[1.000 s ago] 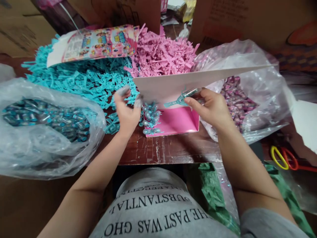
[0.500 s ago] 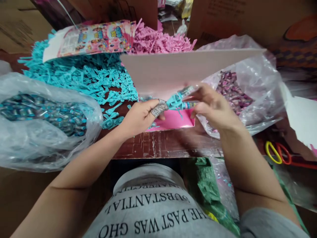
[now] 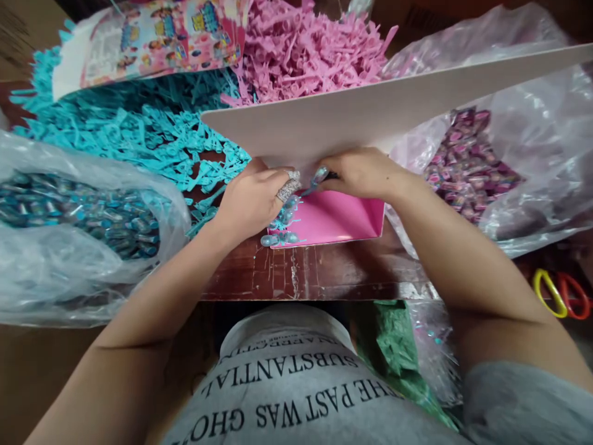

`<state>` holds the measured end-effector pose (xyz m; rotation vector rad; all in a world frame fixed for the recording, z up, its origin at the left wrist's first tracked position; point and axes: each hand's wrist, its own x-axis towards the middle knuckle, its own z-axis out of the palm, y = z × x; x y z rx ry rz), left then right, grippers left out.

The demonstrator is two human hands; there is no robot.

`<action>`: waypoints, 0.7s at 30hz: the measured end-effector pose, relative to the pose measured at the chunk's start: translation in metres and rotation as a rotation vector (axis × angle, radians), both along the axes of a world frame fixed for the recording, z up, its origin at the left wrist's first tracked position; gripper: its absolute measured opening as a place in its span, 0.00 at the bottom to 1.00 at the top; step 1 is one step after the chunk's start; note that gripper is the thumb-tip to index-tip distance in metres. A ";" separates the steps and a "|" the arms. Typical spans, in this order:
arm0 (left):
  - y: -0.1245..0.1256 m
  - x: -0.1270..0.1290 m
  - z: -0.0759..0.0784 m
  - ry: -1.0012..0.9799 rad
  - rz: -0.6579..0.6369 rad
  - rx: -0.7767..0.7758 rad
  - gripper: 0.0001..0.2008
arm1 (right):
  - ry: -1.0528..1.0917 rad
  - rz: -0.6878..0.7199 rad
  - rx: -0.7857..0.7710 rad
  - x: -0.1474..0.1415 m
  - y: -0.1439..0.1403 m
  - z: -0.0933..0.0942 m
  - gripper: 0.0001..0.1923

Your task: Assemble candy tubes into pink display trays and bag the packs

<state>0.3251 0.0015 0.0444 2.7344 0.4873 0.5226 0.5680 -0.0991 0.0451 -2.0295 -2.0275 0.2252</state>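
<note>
A: Head view. What are the hands doing?

B: Both meet over the pink box point(image 3: 333, 219), under its raised white flap point(image 3: 370, 117). The left hand point(image 3: 252, 201) is curled into a loose fist, with patterned tape wrapped round one fingertip. The right hand point(image 3: 359, 173) is closed too, fingers pinched on a small teal toy piece point(image 3: 319, 176).

A: Does the left hand grip it as well?

B: It touches the near end, by the look of it, but I can't tell whether it really holds.

A: Which way does the piece lie?

B: Its long axis runs roughly left to right, tilted a little, the pale rounded end toward the right hand. It sits just above the box's left inner edge.

A: And in the box?

B: A few clear capsule-like pieces point(image 3: 280, 237) along its left side, glossy.

A: Materials around?

B: A heap of thin teal plastic pieces point(image 3: 139, 133) on the left, a pink heap point(image 3: 306, 55) behind. Crinkled clear bags: the left bag point(image 3: 69, 272) holds blue wrapped bits, the right bag point(image 3: 523, 154) purple ones. A printed card point(image 3: 152, 37) lies on the teal heap. The wooden table point(image 3: 315, 278) is scratched. Yellow and red scissor handles point(image 3: 560, 293) sit far right.
</note>
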 end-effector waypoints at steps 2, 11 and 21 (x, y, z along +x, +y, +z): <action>0.001 0.001 -0.002 -0.002 -0.002 -0.030 0.16 | -0.118 0.056 -0.108 -0.003 0.006 0.005 0.10; 0.001 -0.038 0.008 -0.175 0.132 -0.114 0.16 | -0.149 -0.070 0.123 -0.031 -0.009 0.000 0.16; 0.017 -0.150 -0.046 0.011 0.609 0.038 0.15 | -0.189 -0.107 0.206 -0.034 -0.015 -0.011 0.15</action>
